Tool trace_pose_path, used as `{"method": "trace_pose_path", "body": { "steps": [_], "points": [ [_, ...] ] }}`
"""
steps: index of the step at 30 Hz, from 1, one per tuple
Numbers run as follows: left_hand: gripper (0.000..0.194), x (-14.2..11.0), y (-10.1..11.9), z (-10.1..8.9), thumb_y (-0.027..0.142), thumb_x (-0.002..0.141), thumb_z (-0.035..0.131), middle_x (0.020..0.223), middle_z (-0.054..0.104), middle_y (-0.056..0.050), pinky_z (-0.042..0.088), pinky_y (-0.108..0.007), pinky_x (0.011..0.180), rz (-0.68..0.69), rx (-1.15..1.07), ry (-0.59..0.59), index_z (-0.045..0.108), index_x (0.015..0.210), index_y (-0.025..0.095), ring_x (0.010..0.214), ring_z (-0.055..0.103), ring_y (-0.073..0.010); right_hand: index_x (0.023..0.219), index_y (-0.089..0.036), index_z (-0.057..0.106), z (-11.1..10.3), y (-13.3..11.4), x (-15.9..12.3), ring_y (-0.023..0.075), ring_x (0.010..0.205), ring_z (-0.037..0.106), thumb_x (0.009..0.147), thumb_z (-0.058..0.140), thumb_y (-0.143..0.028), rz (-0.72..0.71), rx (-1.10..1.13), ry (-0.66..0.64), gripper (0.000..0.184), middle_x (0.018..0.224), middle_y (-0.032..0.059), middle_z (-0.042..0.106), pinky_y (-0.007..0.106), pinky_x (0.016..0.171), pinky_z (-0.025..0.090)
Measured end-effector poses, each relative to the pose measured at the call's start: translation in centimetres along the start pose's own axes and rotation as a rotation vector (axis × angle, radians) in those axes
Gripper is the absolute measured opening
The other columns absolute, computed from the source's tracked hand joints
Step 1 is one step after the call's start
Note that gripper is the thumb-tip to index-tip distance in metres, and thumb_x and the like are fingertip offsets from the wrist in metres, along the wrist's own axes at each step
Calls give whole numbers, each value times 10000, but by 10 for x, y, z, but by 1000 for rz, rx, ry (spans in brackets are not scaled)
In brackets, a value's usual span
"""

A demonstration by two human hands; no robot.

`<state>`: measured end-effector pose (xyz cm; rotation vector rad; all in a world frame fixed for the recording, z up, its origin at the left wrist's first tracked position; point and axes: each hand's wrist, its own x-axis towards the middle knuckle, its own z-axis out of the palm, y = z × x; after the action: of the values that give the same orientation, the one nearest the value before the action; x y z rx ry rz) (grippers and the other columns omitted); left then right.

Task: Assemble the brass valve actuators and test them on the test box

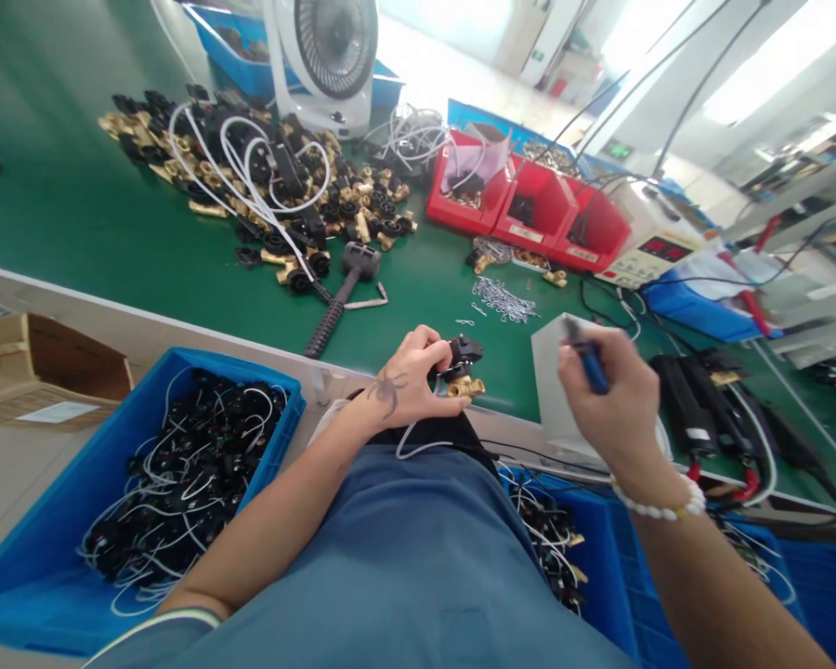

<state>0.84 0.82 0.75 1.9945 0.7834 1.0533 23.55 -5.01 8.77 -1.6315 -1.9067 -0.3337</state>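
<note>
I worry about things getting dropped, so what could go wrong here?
The white cable looping below the left hand might snag and tug the brass fitting it holds. The loose metal clips could scatter if a hand brushes them. The ribbed handle reaches the table's edge, so a bump might knock that tool down.

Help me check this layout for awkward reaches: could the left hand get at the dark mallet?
Probably yes: bare bench lies between the left hand and the mallet's handle, though the hand holds a brass-and-black fitting.
</note>
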Motion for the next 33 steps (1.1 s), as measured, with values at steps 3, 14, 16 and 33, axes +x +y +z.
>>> {"method": "trace_pose_path", "body": {
  "steps": [3,14,16,33],
  "points": [
    [385,1,2,0,302,678,809,1016,492,-51,503,-382,855,6,7,-2,447,780,222,948,514,-224,993,-222,596,3,-3,1,207,715,604,908,516,-242,9,11,86,118,843,43,642,333,660,467],
    [376,2,2,1,294,683,813,1019,499,-51,503,-363,813,6,24,-3,456,777,223,959,513,-227,1003,-223,606,3,5,2,202,691,591,881,534,-238,23,21,18,143,862,45,652,322,626,445],
    [376,2,1,1,305,684,814,1013,494,-51,505,-361,803,10,23,-1,459,778,223,950,514,-226,961,-223,626,5,5,0,196,651,583,834,534,-175,-41,-42,-290,164,810,42,645,305,579,410],
    [372,0,-1,2,316,702,797,995,474,-44,501,-349,798,21,15,9,443,769,222,918,496,-210,1061,-215,605,5,4,4,231,806,624,911,486,-227,1,-25,-71,192,943,83,657,347,707,474]
  ]
}}
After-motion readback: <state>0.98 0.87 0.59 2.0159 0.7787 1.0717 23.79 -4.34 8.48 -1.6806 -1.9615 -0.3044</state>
